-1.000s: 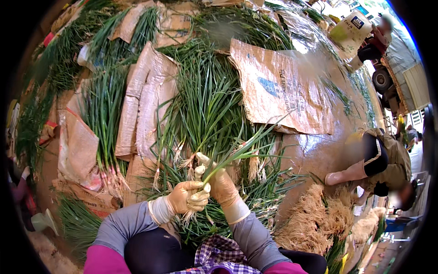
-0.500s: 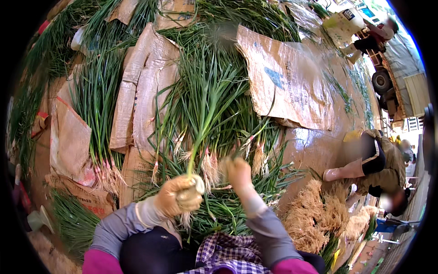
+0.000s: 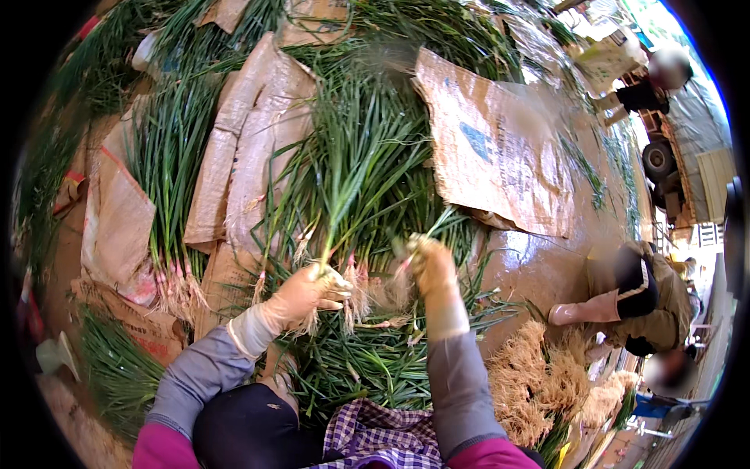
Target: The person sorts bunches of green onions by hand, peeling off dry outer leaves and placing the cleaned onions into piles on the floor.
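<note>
My left hand (image 3: 307, 297), in a pale glove, is closed round the lower end of a scallion (image 3: 337, 211). Its green leaves point away from me, and pale roots hang below the fingers. To its right, my gloved right hand (image 3: 433, 264) pinches another scallion (image 3: 402, 268) near its pinkish base, with the roots hanging down. A thick pile of scallions (image 3: 375, 148) lies just beyond both hands, root ends toward me. Loose green leaves (image 3: 367, 367) cover the ground between my arms.
Woven sacks (image 3: 500, 148) lie right of the pile, with another sack (image 3: 258, 148) on its left. More scallions (image 3: 173, 180) lie farther left. A heap of cut roots (image 3: 531, 383) sits at my right, near a crouching person (image 3: 656, 305). A wheeled vehicle (image 3: 680, 156) stands behind.
My right hand has moved up and to the right, and a scallion now shows in its fingers. The left hand has shifted slightly left and up, still holding its scallion.
</note>
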Demonstrator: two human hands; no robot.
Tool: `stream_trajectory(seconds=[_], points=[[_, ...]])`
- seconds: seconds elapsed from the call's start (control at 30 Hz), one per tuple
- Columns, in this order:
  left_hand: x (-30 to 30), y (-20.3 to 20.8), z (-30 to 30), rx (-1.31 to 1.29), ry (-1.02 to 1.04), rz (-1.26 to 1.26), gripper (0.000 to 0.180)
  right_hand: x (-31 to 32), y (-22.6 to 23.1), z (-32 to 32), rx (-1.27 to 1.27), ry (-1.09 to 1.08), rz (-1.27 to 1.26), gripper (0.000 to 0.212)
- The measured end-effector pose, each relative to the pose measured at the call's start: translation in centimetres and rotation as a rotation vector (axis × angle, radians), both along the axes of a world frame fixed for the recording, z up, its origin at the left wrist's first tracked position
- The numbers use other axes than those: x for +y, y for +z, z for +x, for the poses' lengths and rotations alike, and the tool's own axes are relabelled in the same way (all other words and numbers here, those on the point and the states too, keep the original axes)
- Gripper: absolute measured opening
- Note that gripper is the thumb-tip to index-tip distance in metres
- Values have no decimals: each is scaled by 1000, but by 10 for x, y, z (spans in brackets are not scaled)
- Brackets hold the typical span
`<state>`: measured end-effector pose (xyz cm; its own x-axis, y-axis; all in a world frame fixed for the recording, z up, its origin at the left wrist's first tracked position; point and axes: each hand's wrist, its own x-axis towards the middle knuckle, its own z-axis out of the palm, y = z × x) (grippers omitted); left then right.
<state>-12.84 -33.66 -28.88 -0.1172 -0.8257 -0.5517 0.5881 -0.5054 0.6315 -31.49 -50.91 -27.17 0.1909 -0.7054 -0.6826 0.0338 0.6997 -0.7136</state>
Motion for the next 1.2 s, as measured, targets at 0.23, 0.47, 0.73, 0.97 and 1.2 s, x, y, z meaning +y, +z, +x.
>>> stream_trajectory(seconds=[0.23, 0.47, 0.73, 0.97, 1.2], points=[[23, 8, -24, 187, -106, -44, 16, 111, 11, 24, 69, 523, -99, 23], [50, 9, 18, 735, -49, 177, 8, 124, 1, 39, -302, 950, -89, 39], [35, 81, 84, 469, 193, -791, 28, 99, -11, -56, -67, 1767, -805, 21], [19, 12, 35, 191, 272, -65, 28, 10, -64, 64, 853, 841, -302, 48], [26, -33, 20, -283, 225, -45, 6, 49, -67, 57, 368, 351, -116, 11]])
